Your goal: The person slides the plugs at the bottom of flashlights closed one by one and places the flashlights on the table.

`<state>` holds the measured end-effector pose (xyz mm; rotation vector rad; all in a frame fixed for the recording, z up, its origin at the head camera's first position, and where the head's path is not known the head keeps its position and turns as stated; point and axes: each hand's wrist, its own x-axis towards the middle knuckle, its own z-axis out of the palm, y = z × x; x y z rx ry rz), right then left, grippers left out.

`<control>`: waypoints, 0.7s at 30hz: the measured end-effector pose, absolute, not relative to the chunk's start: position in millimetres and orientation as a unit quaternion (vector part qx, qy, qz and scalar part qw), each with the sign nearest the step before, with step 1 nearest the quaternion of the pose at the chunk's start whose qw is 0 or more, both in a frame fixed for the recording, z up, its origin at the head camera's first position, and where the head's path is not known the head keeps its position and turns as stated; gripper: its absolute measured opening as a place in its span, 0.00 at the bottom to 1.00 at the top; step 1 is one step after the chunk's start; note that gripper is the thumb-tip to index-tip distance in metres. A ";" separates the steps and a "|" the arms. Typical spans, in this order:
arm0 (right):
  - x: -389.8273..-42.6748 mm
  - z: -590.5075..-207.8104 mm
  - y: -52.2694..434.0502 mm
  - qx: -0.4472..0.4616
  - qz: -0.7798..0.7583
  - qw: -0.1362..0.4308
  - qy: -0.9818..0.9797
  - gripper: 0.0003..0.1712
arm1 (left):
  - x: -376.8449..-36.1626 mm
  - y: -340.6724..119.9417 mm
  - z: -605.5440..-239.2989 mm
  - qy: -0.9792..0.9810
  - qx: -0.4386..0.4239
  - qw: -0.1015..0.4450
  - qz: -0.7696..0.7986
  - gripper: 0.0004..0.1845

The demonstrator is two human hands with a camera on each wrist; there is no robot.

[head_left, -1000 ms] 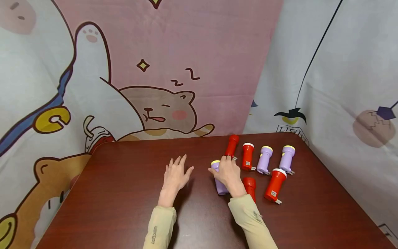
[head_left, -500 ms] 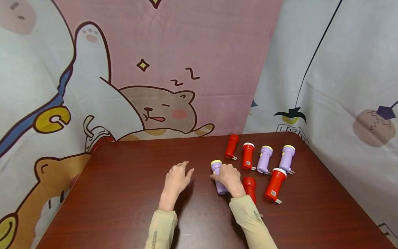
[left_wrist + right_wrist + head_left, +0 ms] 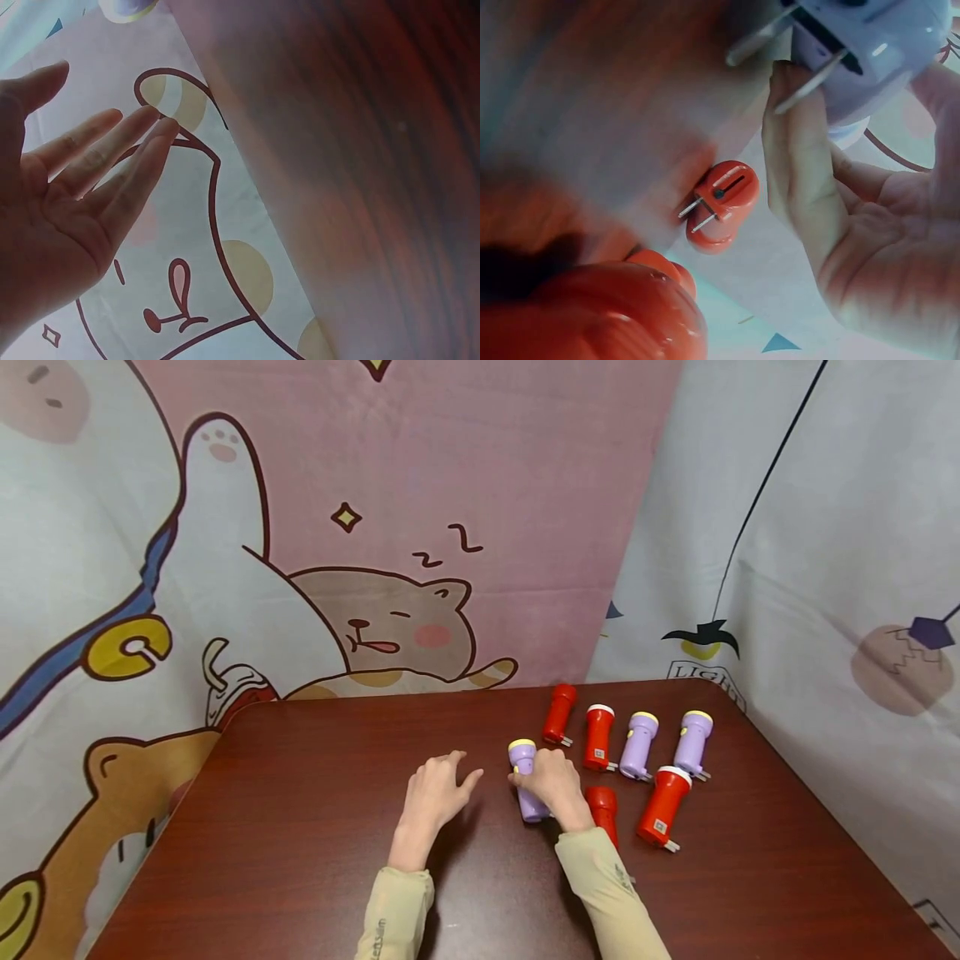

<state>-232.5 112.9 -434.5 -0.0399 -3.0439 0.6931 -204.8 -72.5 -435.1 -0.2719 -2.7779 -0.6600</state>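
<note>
my left hand (image 3: 433,793) hovers low over the middle of the worktop (image 3: 300,827), palm down, fingers loosely spread and only slightly bent, thumb pointing off toward my right hand. from the left wrist view the palm is bare, the fingers nearly straight and close together, nothing between them. my right hand (image 3: 551,781) sits toward the right half of the worktop, knuckles up, fingers (image 3: 799,161) curled round the body of a purple torch (image 3: 527,781), thumb on its left side. both forearms come in from the near edge in pale olive sleeves (image 3: 603,893), angled slightly toward each other, wrists bare.
</note>
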 end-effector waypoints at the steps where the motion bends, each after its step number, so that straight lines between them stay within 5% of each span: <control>1: -233.3 -433.5 113.0 -0.012 0.223 0.014 -0.975 0.25 | -204.6 -72.4 -435.3 -0.959 -0.095 0.138 -0.227 0.23; 21: -243.9 -411.3 110.9 0.028 0.250 0.096 -0.963 0.25 | -201.7 -62.2 -432.5 -0.946 -0.145 0.168 -0.237 0.30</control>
